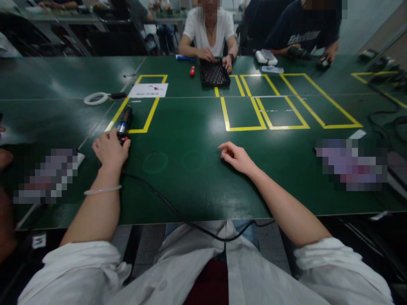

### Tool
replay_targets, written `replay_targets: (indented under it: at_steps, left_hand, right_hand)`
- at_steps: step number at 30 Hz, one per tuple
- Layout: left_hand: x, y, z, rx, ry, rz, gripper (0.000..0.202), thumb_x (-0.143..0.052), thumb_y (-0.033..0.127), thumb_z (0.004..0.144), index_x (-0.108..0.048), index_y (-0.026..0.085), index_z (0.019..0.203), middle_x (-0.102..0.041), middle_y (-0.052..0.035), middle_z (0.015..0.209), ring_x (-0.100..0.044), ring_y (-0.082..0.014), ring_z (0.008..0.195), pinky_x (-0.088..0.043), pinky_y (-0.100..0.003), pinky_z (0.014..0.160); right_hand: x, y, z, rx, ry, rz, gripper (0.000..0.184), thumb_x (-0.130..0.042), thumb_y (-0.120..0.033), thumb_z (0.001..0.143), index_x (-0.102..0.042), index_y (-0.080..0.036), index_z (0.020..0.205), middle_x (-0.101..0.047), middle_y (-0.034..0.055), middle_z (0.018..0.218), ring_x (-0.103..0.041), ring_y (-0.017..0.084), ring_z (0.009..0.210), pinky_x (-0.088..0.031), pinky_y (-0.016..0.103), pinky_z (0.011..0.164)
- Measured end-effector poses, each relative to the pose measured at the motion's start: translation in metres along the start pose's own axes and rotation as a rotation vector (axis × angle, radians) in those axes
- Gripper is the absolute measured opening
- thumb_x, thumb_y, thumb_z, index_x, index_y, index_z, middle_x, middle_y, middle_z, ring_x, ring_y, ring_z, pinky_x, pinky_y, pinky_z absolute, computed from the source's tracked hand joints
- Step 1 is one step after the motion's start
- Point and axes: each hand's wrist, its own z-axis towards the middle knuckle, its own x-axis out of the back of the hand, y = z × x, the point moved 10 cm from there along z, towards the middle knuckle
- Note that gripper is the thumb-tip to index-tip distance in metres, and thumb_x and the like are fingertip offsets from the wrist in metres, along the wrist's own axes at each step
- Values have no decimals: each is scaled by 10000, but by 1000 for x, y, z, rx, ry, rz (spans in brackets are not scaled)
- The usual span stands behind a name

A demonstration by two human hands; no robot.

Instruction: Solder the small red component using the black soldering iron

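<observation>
Left hand (111,149) on the black power tool (125,120), right hand (235,157) with nothing

At the left, a coil of white cable (95,98) lies on the green table (187,186), beyond the left hand. This hand covers the handle end of the power tool, palm down, with the thumb on the right side. The lower fingers are hidden, so I cannot tell if the grip is closed. The tool's far end shows over the near left corner of a yellow tape frame (153,112); a paper sheet (148,90) lies farther back. To handle the tool well, I think the fingers should go fully around the handle, and the black cord (159,195), which hangs over the table edge, should have enough slack.

Toward the middle, across the table, a red object (192,70) lies beside a black tray (215,84). A co-worker's hands are at this tray. It seems to hold many small dark pieces, too small to name. Nearer, the right hand is half curled above or on the table, its thumb and finger slightly apart.
</observation>
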Motion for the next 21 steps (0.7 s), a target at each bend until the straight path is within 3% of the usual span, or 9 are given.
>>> replay_targets:
  at_steps: [6,11,21]
  left_hand:
    - [4,7,-3,5,-11,-82,463,-606,281,862,-496,89,1268,-482,-147,1282,-443,-313,1188,-291,-477,1063]
    - [5,5,-3,36,-16,-103,371,-606,299,861,-514,102,1162,-484,-124,1201,-447,-278,1099,-324,-442,1016]
    - [9,9,-5,22,26,-70,386,-527,338,911,-550,70,1188,-520,-139,1196,-475,-272,1046,-361,-423,955]
  right_hand:
    - [-1,1,0,-12,-9,-14,220,-536,-269,894,-591,-174,1084,-631,5,793,-545,118,642,-423,251,651]
    - [-1,1,1,-7,-9,-30,209,-542,-286,897,-610,-178,1061,-639,9,789,-543,124,650,-422,254,648]
    - [-1,2,0,-4,-21,-54,199,-546,-293,900,-633,-170,1029,-658,19,790,-548,132,659,-425,262,658]
